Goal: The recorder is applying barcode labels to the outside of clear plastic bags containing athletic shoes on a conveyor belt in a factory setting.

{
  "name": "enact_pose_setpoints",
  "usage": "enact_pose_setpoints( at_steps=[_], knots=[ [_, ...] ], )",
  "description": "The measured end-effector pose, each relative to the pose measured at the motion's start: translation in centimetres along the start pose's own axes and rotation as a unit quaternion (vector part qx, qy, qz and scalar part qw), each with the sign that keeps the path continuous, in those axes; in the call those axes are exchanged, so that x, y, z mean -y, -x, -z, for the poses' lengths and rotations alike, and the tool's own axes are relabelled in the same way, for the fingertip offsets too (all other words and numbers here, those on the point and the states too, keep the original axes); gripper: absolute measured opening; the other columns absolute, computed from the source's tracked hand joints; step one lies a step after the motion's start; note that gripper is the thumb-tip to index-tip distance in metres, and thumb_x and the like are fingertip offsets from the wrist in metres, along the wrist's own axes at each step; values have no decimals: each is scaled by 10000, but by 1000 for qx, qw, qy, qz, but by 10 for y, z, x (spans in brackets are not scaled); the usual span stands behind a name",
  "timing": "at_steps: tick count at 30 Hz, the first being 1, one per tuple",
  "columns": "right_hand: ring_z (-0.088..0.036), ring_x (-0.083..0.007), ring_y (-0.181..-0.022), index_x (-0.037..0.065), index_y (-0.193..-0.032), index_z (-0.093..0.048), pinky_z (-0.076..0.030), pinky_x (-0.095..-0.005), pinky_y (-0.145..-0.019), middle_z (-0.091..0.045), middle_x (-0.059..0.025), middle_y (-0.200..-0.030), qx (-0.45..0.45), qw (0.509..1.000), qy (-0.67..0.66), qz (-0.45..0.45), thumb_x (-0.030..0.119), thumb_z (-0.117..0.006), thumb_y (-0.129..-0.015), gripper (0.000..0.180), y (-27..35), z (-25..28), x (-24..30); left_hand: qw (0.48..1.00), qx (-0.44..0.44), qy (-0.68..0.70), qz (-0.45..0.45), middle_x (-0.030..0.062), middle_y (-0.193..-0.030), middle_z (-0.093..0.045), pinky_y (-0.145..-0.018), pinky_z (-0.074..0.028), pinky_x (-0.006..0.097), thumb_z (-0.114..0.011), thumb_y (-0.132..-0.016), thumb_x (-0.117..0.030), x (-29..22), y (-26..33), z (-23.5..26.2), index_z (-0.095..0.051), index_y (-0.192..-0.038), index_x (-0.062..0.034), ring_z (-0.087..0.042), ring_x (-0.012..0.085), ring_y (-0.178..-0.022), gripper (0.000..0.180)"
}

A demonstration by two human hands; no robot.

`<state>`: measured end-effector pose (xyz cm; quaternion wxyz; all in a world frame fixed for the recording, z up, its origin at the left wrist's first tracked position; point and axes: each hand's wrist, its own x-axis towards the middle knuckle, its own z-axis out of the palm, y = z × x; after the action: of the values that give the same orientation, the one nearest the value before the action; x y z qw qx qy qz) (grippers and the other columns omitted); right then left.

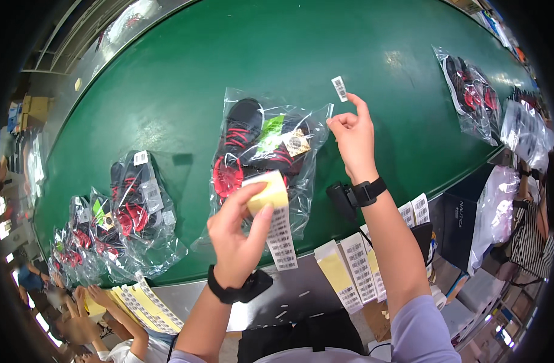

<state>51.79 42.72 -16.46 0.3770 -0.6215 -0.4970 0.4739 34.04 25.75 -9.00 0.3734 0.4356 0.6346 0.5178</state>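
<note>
My left hand is closed around a folded strip of barcode stickers with yellowish backing; its printed end hangs down. Past it, a clear plastic bag holding a pair of black and red shoes lies on the green table. A green tag and a patterned tag show inside. Beside the bag's right edge is my right hand. A small barcode sticker clings to its raised index fingertip. Its thumb and another finger pinch a narrow white sticker, seen almost edge-on.
Several bagged pairs of shoes line the table's left side; another bagged pair lies at far right. Sticker sheets hang over the near edge. A black device sits by my right wrist. Another person's hands are at lower left.
</note>
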Motion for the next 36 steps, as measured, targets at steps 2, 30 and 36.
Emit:
enact_pose_setpoints(
  at_steps=[2, 30, 36],
  knots=[
    [-534, -61, -675, 16, -1406, -436, -437, -220, -614, -620, -1, -783, 4, 999, -33, 14, -24, -658, -869, 583, 6, 1, -2, 993, 2, -85, -88, 178, -983, -721, -787, -547, 295, -729, -834, -32, 13, -18, -10, -658, -1154, 38, -725, 216, -888, 336],
    [-582, -82, -618, -14, -812, -610, -476, -246, -560, -661, -51, -730, 4, 986, -127, -106, -19, -700, -862, 103, 31, 12, -39, 929, 116, -298, -184, 120, -976, -709, -1116, -318, 563, -759, -756, -65, 59, -28, -39, -685, -1079, -23, -589, 331, -1223, 334],
    [-632, -137, -652, 16, -1447, -321, -567, -301, -609, -659, -78, -794, 67, 982, -115, -137, -82, -617, -882, 645, 38, 36, -53, 927, 157, -242, -240, 133, -934, -711, -1052, -405, 576, -760, -731, -15, 33, -15, -45, -682, -1059, -26, -669, 348, -1072, 337]
  ],
)
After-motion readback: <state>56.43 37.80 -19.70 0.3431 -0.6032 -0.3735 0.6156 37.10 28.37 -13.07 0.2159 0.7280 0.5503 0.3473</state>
